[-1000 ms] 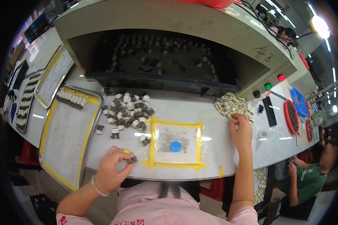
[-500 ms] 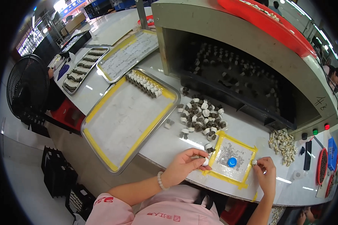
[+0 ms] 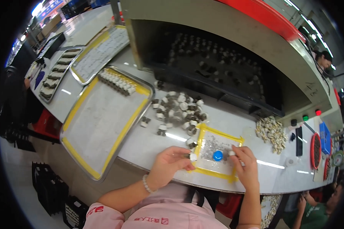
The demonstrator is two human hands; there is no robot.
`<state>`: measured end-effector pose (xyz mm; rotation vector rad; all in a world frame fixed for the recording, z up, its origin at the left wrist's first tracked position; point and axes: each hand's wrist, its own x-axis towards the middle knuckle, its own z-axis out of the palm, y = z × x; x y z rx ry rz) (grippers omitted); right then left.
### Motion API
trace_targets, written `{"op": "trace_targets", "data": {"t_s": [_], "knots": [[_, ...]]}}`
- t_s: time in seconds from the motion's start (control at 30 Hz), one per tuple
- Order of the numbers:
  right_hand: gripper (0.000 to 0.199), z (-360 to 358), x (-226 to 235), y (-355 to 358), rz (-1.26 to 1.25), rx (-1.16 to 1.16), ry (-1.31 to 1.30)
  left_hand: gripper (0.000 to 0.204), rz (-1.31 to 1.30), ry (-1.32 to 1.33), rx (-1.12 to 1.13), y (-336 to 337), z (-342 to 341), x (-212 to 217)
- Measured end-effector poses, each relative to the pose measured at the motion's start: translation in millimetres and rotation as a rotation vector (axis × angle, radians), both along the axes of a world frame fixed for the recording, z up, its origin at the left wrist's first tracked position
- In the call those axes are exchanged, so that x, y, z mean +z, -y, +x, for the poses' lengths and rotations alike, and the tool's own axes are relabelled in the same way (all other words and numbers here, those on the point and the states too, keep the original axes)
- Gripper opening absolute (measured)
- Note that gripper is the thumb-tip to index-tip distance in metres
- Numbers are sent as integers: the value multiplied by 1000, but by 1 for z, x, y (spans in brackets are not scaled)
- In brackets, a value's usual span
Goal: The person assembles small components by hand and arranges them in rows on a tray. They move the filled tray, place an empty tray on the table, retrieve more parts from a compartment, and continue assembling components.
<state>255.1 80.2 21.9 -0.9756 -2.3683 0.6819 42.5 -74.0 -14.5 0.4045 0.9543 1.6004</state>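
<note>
We are holding a small cylindrical part [image 3: 191, 156], dark-bodied with a white end, pinched between the thumb and fingertips of the left hand [image 3: 169, 165], just over the left border of the yellow-taped work square [image 3: 202, 134]. The right hand [image 3: 247, 168] is resting at the right side of that square, its fingertips closing on a small white piece [image 3: 232, 153]; how firm that grip is we cannot tell. A blue cap [image 3: 217, 155] is lying on the square between the two hands.

We are judging the part to be light, rigid and smooth-sided, so a pinch across its body, clear of the white end, is looking like the surest hold; a loose grip could let it roll or slip.

A loose heap of matching parts [image 3: 179, 108] is lying on the white bench [image 3: 149, 141] behind the square, near the mouth of the grey machine [image 3: 225, 68]. A second heap of pale pieces [image 3: 271, 131] is sitting to the right. On the left, a steel tray with yellow edging [image 3: 103, 118] is carrying one row of parts along its far end.
</note>
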Motion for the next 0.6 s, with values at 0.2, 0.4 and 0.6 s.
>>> {"op": "trace_targets", "data": {"t_s": [0.2, 0.4, 0.6], "knots": [[24, -25, 7, 5, 142, 244, 9, 23, 11, -20, -23, 0, -2, -1], [23, -23, 11, 6, 233, 256, 132, 22, 22, -27, -40, -1, 0, -4], [23, -27, 19, 5, 225, 295, 252, 21, 3, 6, -81, -6, 10, -1]]}}
